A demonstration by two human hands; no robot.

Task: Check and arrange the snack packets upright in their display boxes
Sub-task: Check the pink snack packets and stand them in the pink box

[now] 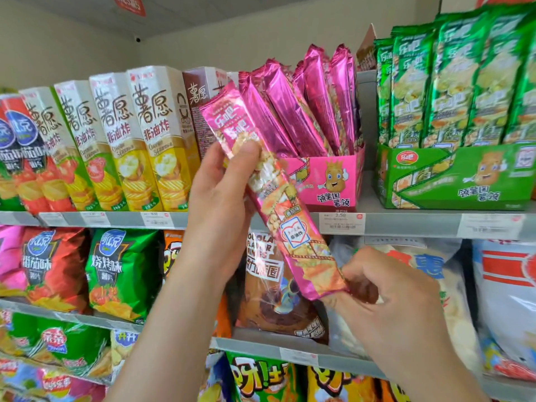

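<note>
Here the left hand point(220, 198) grips the upper part of a long, glossy pink foil packet point(272, 195), thumb pressed across its front. The right hand point(388, 297) pinches its crimped bottom edge. The packet tilts before the pink cardboard display box point(330, 181), where matching slim packets point(293, 111) lean leftward.

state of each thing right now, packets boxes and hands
held pink packet: out of its box, tilted
left hand: grips the packet's upper part
right hand: pinches the packet's lower end
pink packets in box: leaning left, not upright
pink display box: open, on the shelf
green packets: upright in a row
green display box: open, on the shelf
</note>
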